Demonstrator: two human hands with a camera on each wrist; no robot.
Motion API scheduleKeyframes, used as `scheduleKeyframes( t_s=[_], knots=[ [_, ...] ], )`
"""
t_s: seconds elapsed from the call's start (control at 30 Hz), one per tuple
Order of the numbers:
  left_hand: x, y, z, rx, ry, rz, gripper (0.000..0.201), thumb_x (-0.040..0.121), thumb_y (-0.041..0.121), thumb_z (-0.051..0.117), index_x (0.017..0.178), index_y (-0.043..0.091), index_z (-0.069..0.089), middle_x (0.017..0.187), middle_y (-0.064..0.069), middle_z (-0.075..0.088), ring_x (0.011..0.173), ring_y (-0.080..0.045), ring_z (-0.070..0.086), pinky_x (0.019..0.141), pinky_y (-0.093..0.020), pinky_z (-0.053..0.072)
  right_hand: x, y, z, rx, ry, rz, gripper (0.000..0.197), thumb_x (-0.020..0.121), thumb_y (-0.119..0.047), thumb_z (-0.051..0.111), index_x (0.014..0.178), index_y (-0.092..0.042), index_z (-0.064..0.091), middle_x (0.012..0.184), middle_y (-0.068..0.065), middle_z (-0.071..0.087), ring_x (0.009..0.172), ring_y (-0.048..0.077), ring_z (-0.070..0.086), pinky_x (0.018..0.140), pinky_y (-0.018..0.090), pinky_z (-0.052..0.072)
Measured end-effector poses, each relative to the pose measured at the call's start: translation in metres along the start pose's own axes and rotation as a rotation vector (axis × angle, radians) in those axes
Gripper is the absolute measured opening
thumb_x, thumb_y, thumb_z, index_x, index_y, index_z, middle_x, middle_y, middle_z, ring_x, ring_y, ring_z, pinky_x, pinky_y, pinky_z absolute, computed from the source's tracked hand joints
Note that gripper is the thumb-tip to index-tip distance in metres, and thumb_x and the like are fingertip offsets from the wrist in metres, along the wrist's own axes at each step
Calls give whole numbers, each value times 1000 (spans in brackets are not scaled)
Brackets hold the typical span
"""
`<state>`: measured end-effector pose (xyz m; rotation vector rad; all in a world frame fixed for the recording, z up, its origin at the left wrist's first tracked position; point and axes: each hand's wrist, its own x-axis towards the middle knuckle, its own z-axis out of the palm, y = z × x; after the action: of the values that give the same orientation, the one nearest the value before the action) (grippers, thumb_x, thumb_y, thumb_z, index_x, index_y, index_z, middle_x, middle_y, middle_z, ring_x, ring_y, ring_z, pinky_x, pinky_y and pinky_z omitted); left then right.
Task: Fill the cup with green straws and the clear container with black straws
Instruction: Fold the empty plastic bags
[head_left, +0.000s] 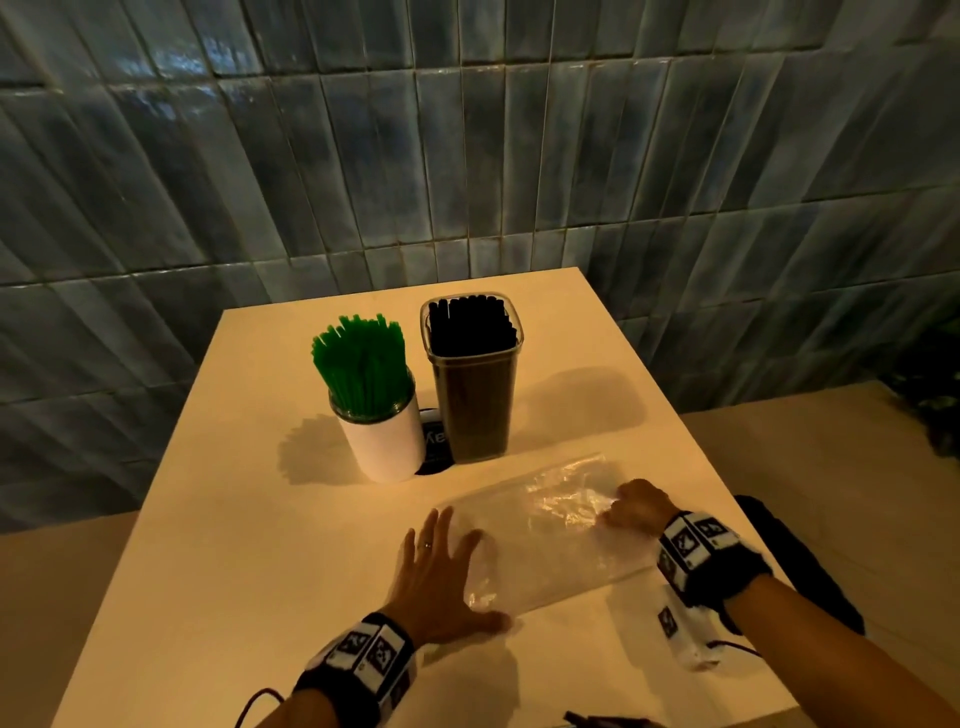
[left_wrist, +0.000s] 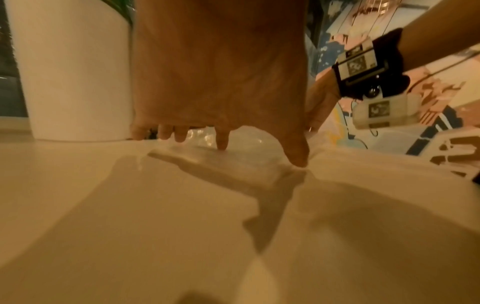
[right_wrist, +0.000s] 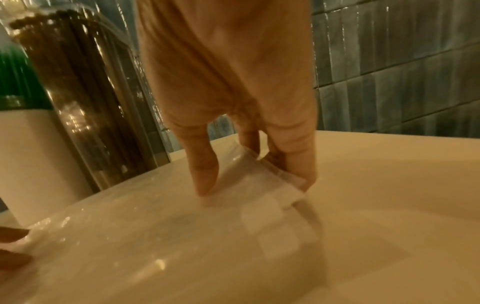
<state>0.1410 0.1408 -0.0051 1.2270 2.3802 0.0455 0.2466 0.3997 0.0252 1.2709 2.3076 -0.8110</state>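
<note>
Left hand (head_left: 439, 577) flat, right hand (head_left: 635, 512) pinching the plastic bag (head_left: 550, 535); cup (head_left: 385, 434) stands beyond.

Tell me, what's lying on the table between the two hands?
An empty clear plastic bag lies flat there. The left hand presses one end, the right hand pinches the other. The head view shows it best.

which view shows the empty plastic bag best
The head view: the whole plastic bag lies flat on the table between both hands. The left wrist view shows only its near end under the left hand; the right wrist view shows the corner pinched by the right hand, blurred.
</note>
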Motion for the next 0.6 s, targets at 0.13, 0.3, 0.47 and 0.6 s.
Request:
scheduleKeyframes(
  t_s=[0.13,0.3,0.47,0.6],
  knots=[
    [0,8,-49,-322,323,42,118,55,86,53,145,28,3,155,2,-13,142,-21,0,117,-42,10,-28,-20,-25,108,9,-327,30,88,-18,61,116,-13,54,118,9,61,111,27,57,92,34,46],
    [2,1,-114,-705,200,88,99,61,60,77,140,29,28,137,10,46,119,-7,48,103,-30,41,-78,-56,-71,122,77,-685,37,86,-15,65,122,-14,55,113,-1,62,110,15,55,96,23,39],
    [-12,10,-132,-1067,171,129,12,84,16,66,96,13,67,88,-4,74,77,-19,71,69,-20,55,-103,-79,-95,475,436,-702,74,74,-35,75,138,-29,38,134,-15,42,121,6,40,101,30,35],
    [-28,14,-135,-1310,320,86,19,81,20,66,96,8,69,88,-8,74,78,-22,71,67,-27,56,-109,-76,-75,895,45,-452,110,58,-45,75,149,-27,15,148,2,38,127,19,44,103,38,37]
  ],
)
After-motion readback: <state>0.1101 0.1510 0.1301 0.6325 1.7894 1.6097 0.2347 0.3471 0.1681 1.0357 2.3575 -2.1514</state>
